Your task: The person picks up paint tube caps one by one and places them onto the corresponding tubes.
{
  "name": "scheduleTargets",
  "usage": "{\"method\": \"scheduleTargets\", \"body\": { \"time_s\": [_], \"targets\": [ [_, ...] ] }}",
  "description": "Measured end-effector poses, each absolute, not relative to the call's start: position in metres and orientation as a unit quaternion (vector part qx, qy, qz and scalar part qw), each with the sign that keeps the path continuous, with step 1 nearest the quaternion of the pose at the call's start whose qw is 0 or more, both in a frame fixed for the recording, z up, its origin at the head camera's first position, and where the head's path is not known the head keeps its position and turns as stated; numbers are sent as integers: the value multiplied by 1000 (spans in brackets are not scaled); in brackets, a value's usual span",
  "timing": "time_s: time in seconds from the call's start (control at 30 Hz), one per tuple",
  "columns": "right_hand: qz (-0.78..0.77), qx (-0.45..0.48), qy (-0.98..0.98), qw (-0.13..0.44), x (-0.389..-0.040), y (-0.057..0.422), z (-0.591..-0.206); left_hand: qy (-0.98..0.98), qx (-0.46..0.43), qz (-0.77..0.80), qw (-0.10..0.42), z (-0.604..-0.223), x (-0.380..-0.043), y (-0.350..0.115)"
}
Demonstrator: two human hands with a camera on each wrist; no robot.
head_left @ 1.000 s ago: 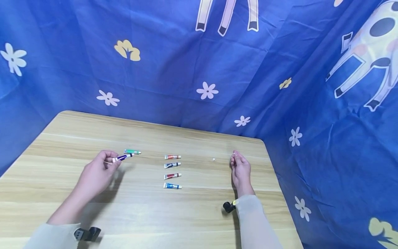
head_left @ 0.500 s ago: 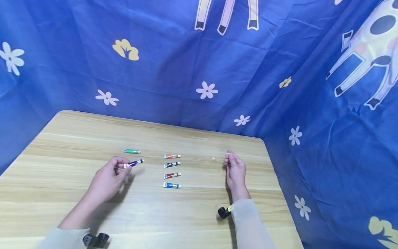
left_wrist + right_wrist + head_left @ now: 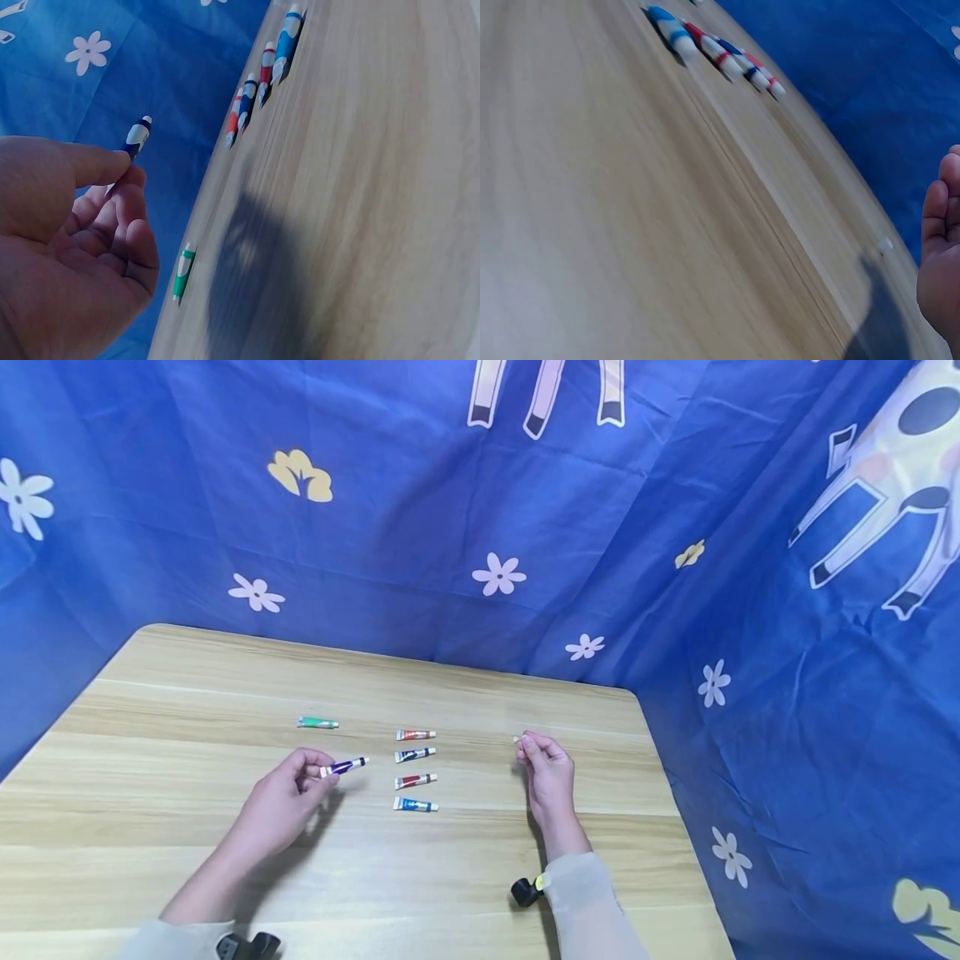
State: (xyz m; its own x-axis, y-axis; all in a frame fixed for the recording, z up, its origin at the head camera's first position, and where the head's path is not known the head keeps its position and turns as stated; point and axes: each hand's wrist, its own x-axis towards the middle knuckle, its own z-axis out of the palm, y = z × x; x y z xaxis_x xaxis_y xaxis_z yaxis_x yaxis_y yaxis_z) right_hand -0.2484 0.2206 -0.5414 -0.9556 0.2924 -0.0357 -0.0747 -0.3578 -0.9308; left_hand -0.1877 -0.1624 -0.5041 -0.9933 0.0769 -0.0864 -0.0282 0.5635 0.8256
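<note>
My left hand (image 3: 285, 797) pinches a purple paint tube (image 3: 345, 767) between thumb and fingers, its narrow nozzle pointing right. In the left wrist view this purple tube (image 3: 137, 135) is held above the table. My right hand (image 3: 551, 777) has thumb and forefinger pinched together over a small white cap, now mostly hidden by the fingertips. Just by those fingertips, another small white cap (image 3: 516, 739) lies on the table; the right wrist view shows this cap (image 3: 885, 246) beside the hand's shadow.
Between the hands lies a column of paint tubes: orange (image 3: 416, 735), navy (image 3: 415, 754), dark red (image 3: 416, 781) and blue (image 3: 416, 805), capped ends right. A green tube (image 3: 318, 722) lies farther back left. A blue patterned cloth (image 3: 420, 527) hangs behind the wooden table (image 3: 375, 893).
My left hand has carried the purple tube right and nearer, away from the green tube. My right hand has moved left, up to the cap on the table.
</note>
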Motion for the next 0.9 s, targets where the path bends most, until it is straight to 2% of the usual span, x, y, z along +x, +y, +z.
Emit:
{"method": "scheduleTargets", "body": {
  "time_s": [0.5,0.9],
  "targets": [
    [783,-76,-614,59,-230,182,-541,861,5,499,97,-505,-183,-140],
    [755,-69,-652,0,-220,160,-545,863,17,495,97,-504,-182,-127]
  ]
}}
